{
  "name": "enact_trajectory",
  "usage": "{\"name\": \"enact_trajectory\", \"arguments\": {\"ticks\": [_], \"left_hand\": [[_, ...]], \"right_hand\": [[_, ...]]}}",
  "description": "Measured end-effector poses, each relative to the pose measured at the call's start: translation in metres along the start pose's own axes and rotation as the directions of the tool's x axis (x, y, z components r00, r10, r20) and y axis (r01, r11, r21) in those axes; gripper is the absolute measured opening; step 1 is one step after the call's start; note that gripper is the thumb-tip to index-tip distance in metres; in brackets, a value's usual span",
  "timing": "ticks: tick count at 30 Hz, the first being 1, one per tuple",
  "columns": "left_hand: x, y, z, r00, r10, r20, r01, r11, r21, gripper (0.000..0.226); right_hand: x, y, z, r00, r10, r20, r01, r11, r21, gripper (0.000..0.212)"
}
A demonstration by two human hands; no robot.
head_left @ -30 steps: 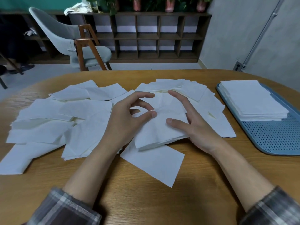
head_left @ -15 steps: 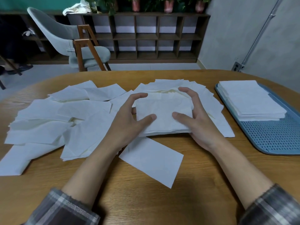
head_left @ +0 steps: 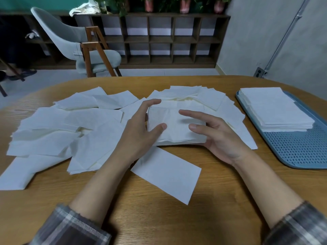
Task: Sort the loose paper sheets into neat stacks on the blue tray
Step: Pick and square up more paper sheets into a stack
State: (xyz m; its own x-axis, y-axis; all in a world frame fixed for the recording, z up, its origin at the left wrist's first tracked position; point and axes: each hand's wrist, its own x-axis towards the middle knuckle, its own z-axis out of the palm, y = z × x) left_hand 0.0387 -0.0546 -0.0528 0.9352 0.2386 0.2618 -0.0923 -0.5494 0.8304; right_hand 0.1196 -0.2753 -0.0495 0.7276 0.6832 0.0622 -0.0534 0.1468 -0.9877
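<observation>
The one camera rides on the person's head, looking forward and down across the wooden table. It sits close: both forearms run up from the near edge to the left hand and right hand at the paper stack, mid-frame. The wide lens bends the table's rim, crops the blue tray at right, and reaches the chair and shelf far behind.

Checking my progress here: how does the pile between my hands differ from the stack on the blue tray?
The tray stack rests on the blue tray; the hand pile sits on loose sheets on the table. The tray stack is untouched; the left hand and right hand flank the hand pile. The tray stack's top lies flat; the hand pile's looks rumpled. Both are white paper.
</observation>
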Motion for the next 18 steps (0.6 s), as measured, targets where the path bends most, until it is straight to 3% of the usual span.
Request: {"name": "enact_trajectory", "arguments": {"ticks": [5,9,12,15,18], "left_hand": [[-0.001,0.004,0.001,0.995,0.033,0.098,-0.022,0.994,-0.108,0.064],[0.0,-0.001,0.005,0.987,0.08,0.143,-0.103,0.981,0.164,0.073],[-0.001,0.001,0.001,0.953,0.058,0.297,-0.116,0.977,0.181,0.05],[-0.005,0.001,-0.001,0.876,0.018,0.482,-0.121,0.976,0.183,0.038],[-0.005,0.004,-0.001,0.863,-0.017,0.506,-0.074,0.984,0.159,0.029]], "right_hand": [[0.005,0.01,-0.008,0.977,-0.075,-0.2,0.019,0.963,-0.27,0.035],[0.005,0.011,-0.013,0.928,-0.206,-0.311,0.037,0.88,-0.473,0.033],[0.006,0.012,-0.014,0.909,-0.238,-0.343,0.032,0.859,-0.511,0.033],[0.007,0.013,-0.014,0.907,-0.242,-0.344,0.029,0.851,-0.524,0.033],[0.007,0.012,-0.013,0.905,-0.251,-0.343,0.032,0.845,-0.534,0.033]]}}
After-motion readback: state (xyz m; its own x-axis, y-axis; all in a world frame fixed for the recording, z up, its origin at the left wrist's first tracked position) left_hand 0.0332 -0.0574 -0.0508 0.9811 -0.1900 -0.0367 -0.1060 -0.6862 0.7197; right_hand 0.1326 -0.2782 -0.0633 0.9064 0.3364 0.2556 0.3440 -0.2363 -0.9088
